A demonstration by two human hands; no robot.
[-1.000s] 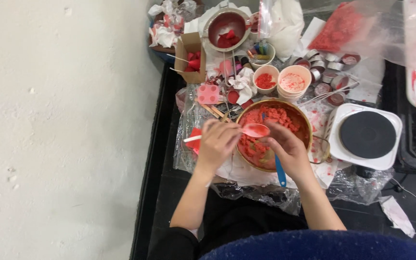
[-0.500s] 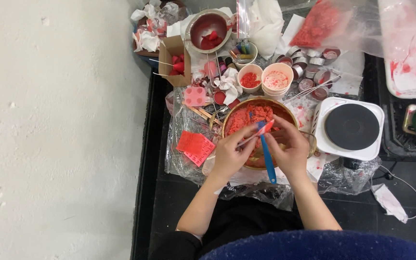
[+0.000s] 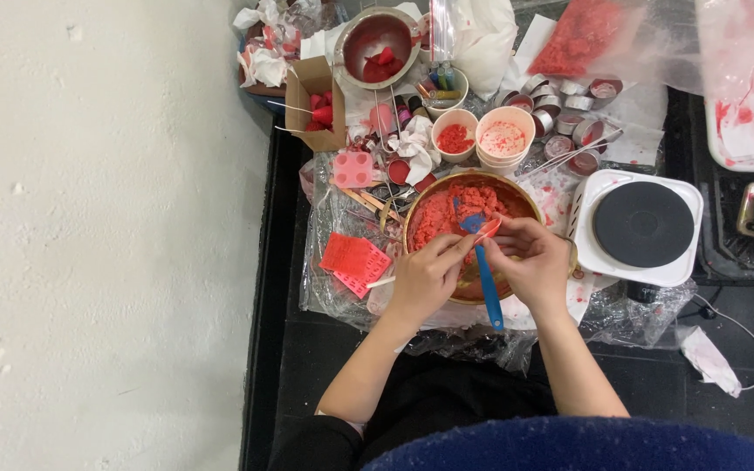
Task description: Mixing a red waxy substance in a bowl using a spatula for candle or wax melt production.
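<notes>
**Both hands closed over a blue spatula at the bowl's near rim**

Right grip [image 3: 532, 262] closed around the blue spatula [image 3: 484, 279], fingers curled over the upper part of its handle. Left grip [image 3: 425, 277] closed too, fingertips pinched in at the spatula's head, beside a small red piece whose kind cannot be told. Both meeting over the near half of the copper bowl [image 3: 517, 196], touching or nearly touching each other.

Spatula's long axis running from the near rim of the bowl up toward its middle: handle end pointing back toward the body, just past the rim, head lying above the red crumbly mass [image 3: 447, 214] that fills the far half of the bowl. Mass thus beyond the grips and slightly left of them; left hand a little nearer to it.

Right of the bowl, just beside it: a white hotplate [image 3: 643, 225] with a black disc. Left of the bowl, on crinkled clear plastic: a red gridded mould [image 3: 355, 260]. Beyond the bowl: two small cups [image 3: 480, 135] and a metal pot [image 3: 377, 44] on the cluttered counter [image 3: 726, 253].
</notes>
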